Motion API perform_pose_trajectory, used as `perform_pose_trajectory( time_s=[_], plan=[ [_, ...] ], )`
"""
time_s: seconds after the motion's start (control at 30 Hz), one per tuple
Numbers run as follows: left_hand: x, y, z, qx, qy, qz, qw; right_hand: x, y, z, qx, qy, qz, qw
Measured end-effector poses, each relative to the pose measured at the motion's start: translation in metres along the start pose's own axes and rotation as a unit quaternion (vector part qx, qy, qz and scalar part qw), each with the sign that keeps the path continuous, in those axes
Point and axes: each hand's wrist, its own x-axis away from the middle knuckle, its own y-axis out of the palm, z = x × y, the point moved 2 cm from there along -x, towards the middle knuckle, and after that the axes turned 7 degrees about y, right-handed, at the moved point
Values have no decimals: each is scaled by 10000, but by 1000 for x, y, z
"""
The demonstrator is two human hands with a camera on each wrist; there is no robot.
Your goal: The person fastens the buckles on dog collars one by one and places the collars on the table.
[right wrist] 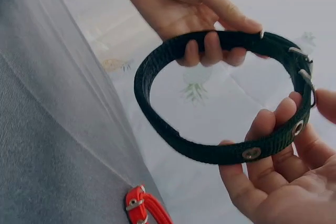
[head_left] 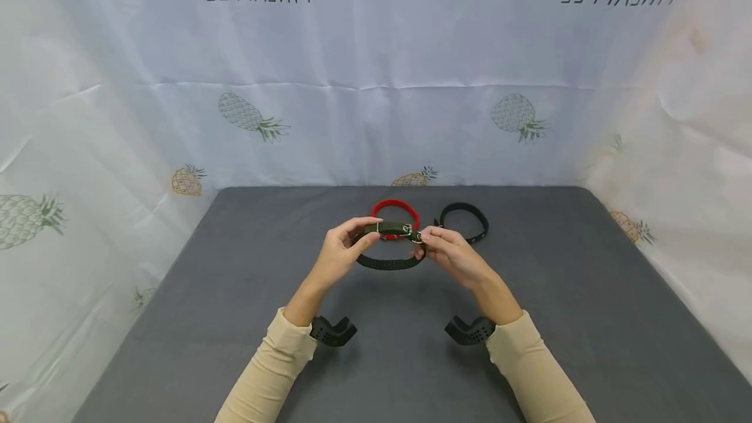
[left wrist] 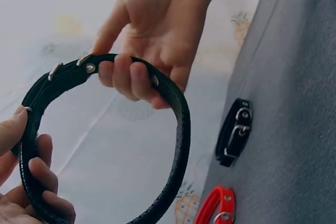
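Both hands hold a dark green buckled collar [head_left: 388, 262] as a closed loop above the grey table [head_left: 587, 318]. My left hand [head_left: 369, 232] grips the loop's upper left part, fingers curled round the strap [left wrist: 181, 129] and thumb on top. My right hand [head_left: 425, 243] pinches the strap at the metal buckle and ring on the right side. In the right wrist view the collar [right wrist: 157, 119] shows metal eyelets by the right hand's fingers [right wrist: 273, 124]. A red collar [head_left: 395, 206] lies on the table just behind it, and a black collar [head_left: 467, 209] lies to its right.
White sheets printed with pineapples [head_left: 376, 103] hang behind and on both sides of the table. Black camera mounts [head_left: 333, 330] sit on both wrists. The red collar [left wrist: 215, 208] and the black collar [left wrist: 234, 132] lie near the table's far edge.
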Motion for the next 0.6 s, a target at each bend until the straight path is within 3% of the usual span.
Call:
perform_pose_trajectory(
  time_s=[0.17,0.33,0.47,0.6],
  plan=[
    [-2,-6,0,-169,-95,88,9998,-4,4,-5,-146,-141,-92,9998],
    [-2,-17,-1,-341,-35,414,9986,-12,7,-9,-121,-53,33,9999],
    [-2,-30,0,-520,153,963,9939,-20,9,-11,-61,-68,174,9998],
    [-1,-44,4,-650,378,1740,9819,-34,14,-11,49,-97,384,9992]
  ],
)
